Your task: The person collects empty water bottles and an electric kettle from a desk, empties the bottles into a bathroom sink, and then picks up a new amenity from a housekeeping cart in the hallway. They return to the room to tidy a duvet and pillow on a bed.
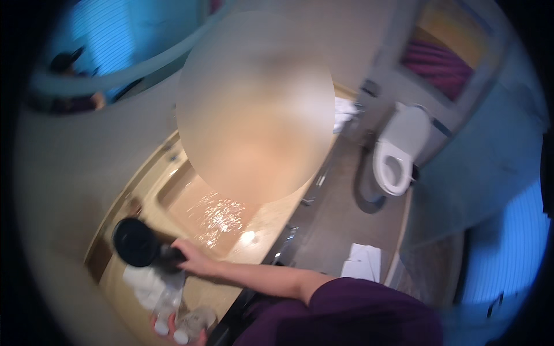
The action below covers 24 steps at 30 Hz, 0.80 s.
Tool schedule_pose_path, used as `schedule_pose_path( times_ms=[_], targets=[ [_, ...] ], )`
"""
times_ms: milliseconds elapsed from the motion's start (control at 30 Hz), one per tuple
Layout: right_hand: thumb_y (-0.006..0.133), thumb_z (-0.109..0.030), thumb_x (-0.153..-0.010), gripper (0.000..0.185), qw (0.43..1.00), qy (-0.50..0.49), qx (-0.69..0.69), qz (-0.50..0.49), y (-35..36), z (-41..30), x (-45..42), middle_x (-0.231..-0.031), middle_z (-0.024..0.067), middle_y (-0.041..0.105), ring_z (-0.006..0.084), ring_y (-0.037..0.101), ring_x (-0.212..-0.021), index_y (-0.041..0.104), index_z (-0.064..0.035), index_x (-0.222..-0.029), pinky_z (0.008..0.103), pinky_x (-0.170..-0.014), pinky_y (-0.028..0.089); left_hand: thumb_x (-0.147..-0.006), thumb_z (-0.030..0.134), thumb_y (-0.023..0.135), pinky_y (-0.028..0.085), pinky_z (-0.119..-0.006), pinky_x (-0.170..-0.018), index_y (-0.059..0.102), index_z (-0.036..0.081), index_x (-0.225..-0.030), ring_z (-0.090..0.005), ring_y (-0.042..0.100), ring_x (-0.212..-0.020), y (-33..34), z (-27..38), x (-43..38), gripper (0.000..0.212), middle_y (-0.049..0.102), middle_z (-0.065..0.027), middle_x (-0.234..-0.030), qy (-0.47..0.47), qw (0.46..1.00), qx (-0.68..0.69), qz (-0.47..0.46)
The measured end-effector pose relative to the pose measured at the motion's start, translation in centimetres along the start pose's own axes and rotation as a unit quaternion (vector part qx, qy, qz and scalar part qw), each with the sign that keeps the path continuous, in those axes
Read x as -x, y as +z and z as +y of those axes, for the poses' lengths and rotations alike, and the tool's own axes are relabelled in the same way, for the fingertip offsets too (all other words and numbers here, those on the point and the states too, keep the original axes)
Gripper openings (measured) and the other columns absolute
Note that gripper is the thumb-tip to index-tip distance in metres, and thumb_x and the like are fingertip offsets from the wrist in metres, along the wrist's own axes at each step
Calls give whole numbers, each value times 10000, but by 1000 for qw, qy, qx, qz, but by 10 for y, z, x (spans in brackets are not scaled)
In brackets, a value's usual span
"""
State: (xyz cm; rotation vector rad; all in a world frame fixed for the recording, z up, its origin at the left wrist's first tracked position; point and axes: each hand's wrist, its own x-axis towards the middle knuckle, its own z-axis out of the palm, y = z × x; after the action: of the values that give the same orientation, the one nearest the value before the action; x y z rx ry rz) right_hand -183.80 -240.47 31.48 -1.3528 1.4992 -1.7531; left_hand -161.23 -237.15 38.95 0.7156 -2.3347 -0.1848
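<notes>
My right hand (pixel 190 257) grips the handle of a dark round vessel (pixel 135 242), whose exact kind cannot be told. It is held over the beige counter (pixel 277 220), beside a rectangular basin (pixel 177 194) with rippled, shining water. At the lower left edge, the fingers of my left hand (pixel 171 324) close around two clear containers with round white ends (pixel 162 327); the rest of that hand is cut off. A white cloth (pixel 145 283) lies under the vessel. Clear, crinkled plastic (pixel 198 319) is close to the left hand.
A white toilet (pixel 391 168) with its lid up stands to the right. White paper or cloth (pixel 363 261) lies on the floor. White towels (pixel 344 113) are at the counter's far end. A mirror (pixel 160 26) runs along the wall. A blurred oval hides the upper middle.
</notes>
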Motion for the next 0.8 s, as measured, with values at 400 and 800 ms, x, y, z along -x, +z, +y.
schedule_pose_path(
  times_ms=[400,800],
  targets=[
    [548,-519,-744,411,975,-55,177,-121,-16,-153,71,-632,113,591,307,578,-583,577,-109,-725,431,-484,425,-617,414,667,338,-444,-897,422,46,-1172,-329,368,-1117,44,43,-53,710,335,-194,-1219,141,976,165,6],
    [566,-494,-666,389,853,-36,516,-75,-26,-126,102,-596,119,602,301,596,-566,638,-112,-677,440,-471,457,-642,330,672,360,-416,-877,378,26,-1181,-307,405,-1071,50,82,-54,685,370,-191,-1176,247,924,288,-48]
  ],
)
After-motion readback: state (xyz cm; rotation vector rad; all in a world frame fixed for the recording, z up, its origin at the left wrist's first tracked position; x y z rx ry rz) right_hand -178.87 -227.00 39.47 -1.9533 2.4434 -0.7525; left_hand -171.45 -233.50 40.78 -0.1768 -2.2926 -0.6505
